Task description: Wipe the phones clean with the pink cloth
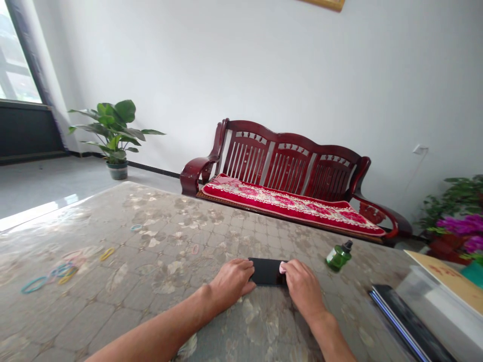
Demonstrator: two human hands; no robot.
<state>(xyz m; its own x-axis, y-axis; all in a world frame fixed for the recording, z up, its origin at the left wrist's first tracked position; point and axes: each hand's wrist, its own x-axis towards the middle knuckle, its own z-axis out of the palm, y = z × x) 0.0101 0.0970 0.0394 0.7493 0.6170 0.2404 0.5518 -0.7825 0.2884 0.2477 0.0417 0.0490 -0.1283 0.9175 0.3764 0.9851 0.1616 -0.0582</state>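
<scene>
A black smartphone [266,272] lies flat on the patterned tablecloth, dark face up. At its left end, my left hand [233,281] is closed on the edge, fingers at the far side and thumb at the near side. My right hand [305,289] is closed around a small pale pink cloth [283,267], which touches the phone's right end. Most of the cloth is hidden under the fingers. To the right of that hand stands a green spray bottle [338,256] with a black top.
Several coloured elastic bands [60,271] are scattered on the left of the table [158,281]. Dark flat folders [411,322] and a pale box [441,296] sit at the right. Beyond are a red wooden bench [289,161], a potted plant [117,168] and purple flowers [456,226].
</scene>
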